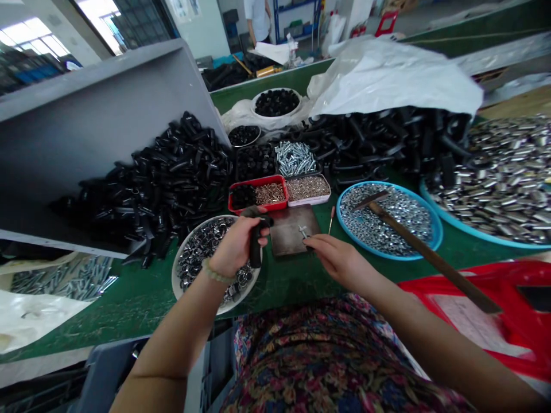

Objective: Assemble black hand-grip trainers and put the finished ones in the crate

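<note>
Seen from the wearer's head, two bare hands work above a green surface (142, 301) crowded with parts. The left hand (235, 241) has its fingers curled closed around a black angled part (255, 249), held over the right edge of a pale round tray (175, 269) of shiny rings. The right hand (340, 259) pinches a small silver metal piece (303, 230) between thumb and fingers, above the right side of a flat metal plate (284, 244); a dark bit under those fingertips is too small to identify. The two pieces are well apart. The step in hand looks like handling one part per hand; the next move would call for a steady left grip and a careful right pinch. On the right, a hammer (424, 252) rests across a blue tray (438, 232); a red box (258, 210) sits beyond the plate.
</note>
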Demonstrator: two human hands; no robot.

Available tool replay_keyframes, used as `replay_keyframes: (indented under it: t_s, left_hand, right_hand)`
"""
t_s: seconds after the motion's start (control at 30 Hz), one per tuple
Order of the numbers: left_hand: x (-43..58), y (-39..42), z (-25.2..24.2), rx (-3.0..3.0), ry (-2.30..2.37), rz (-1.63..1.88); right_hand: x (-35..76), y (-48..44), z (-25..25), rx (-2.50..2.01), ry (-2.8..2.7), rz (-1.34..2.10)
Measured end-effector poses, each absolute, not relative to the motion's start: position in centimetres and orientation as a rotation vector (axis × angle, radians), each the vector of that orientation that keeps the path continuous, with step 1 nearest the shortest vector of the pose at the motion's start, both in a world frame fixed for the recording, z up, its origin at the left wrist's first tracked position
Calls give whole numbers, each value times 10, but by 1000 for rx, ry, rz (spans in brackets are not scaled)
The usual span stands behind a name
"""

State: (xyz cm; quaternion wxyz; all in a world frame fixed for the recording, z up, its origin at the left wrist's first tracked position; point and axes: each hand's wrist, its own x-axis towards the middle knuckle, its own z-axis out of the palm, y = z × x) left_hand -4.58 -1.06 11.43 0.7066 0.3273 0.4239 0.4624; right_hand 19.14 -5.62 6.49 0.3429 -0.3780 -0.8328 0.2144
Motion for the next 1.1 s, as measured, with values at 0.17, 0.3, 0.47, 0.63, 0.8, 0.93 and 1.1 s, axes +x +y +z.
replay_keyframes:
  t_s: [0.17,0.3,0.47,0.63,0.8,0.93,1.1]
  left_hand:
    - [-13,-23,103,747,810,655]
    - [-20,-30,114,879,587,598]
    - [2,-34,93,876,973,900]
    - [24,-33,85,745,1010,972]
    - [20,-30,86,811,1020,859]
    - [9,-32,76,1001,1082,678]
    - [-3,-40,74,1141,944,631]
  right_hand:
    - [200,-66,66,-882,-2239,653]
    - [215,-67,52,-1020,-2162,719]
    - [213,-65,52,-1038,-2039,590]
    - [193,-70,53,-1035,-1927,668]
    - [195,-72,43,-1051,-1830,891]
    - [209,-66,41,-849,-2234,793]
    - [211,-65,48,-764,-2173,1021]
